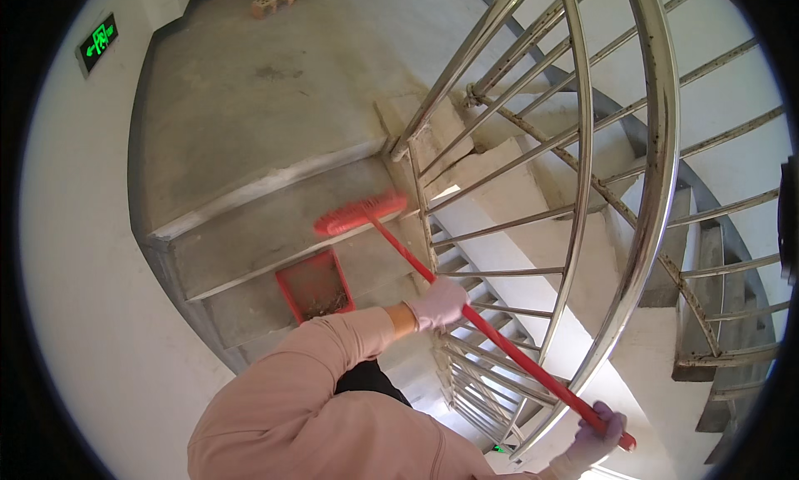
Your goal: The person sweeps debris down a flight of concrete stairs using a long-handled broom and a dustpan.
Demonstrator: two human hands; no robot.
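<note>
My left hand (440, 303), in a pale pink glove, grips the red handle of a broom (402, 250) partway along its length. My right hand (600, 427), gloved in light purple, is closed around the same handle near its top end, beside the metal handrail. The broom's red bristle head (360, 213) is slightly blurred and lies over the edge of a concrete step (249, 255) below the landing. Lower down, a red dustpan (317, 285) with dirt and loose debris in it rests on the stairs. My left sleeve hides part of its lower edge.
A stainless steel railing (661, 137) curves along the right, with rusty bars and further stairs beyond. The landing (262, 105) spreads ahead, with a perforated brick (274, 3) at its far side. A white wall (75, 199) with a lit exit sign (98, 44) borders the left.
</note>
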